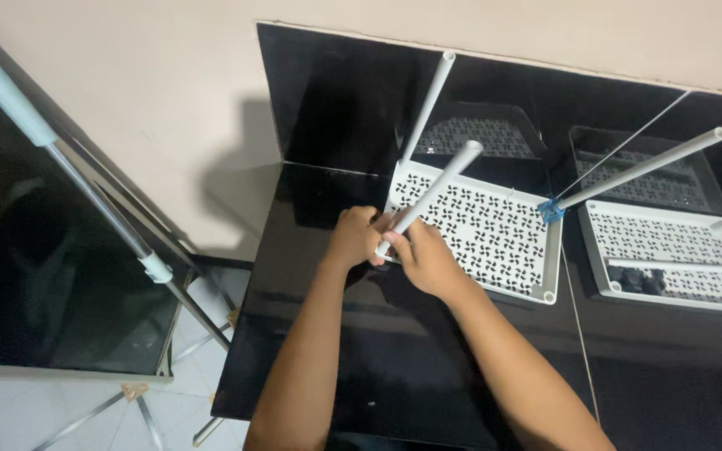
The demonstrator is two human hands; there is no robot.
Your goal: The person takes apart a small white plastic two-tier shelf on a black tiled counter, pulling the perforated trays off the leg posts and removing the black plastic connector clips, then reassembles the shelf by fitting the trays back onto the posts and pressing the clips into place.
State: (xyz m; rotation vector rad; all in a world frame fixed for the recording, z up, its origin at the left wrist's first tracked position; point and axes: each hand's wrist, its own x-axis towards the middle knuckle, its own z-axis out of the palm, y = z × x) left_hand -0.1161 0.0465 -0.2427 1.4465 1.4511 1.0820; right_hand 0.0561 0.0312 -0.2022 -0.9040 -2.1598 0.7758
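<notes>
A white perforated plastic shelf panel (495, 234) lies flat on a glossy black counter (394, 367). My left hand (353, 236) grips the panel's near left corner. My right hand (424, 257) is closed around the lower end of a white tube (432, 196) that slants up and to the right from that corner. A second white tube (426, 104) stands at the panel's far left corner. A third white tube (645, 167) rises from a blue fitting (551, 210) at the far right corner.
Another white perforated panel (670, 255) lies to the right with a loose tube and small dark parts on it. Black wall tiles (344, 92) behind mirror the panels. A dark glass panel in a metal frame (52, 250) stands at left over a tiled floor.
</notes>
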